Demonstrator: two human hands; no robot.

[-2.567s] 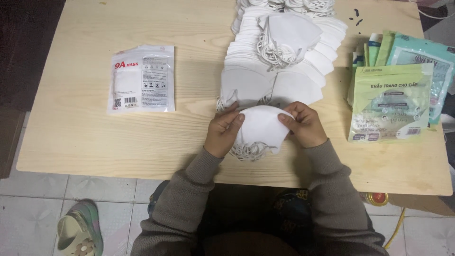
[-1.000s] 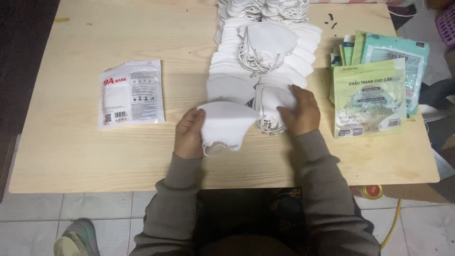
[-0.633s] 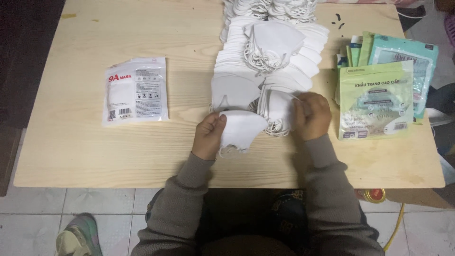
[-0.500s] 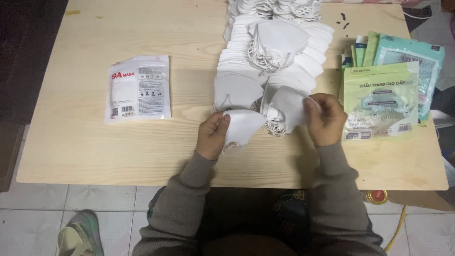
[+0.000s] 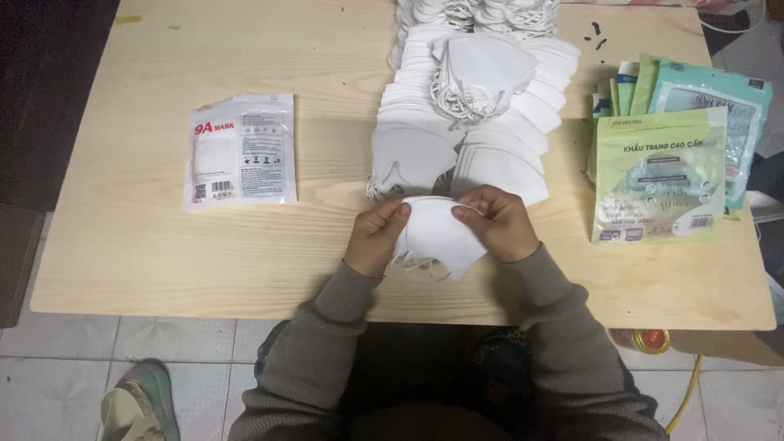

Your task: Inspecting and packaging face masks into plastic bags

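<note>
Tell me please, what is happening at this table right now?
A person seated at a light wooden table holds a small stack of white face masks with both hands, the left hand and the right hand gripping it at its sides just above the near edge. Behind it lies a long pile of loose white masks. A white sealed packet rests to the left, and green and teal packets are stacked to the right.
</note>
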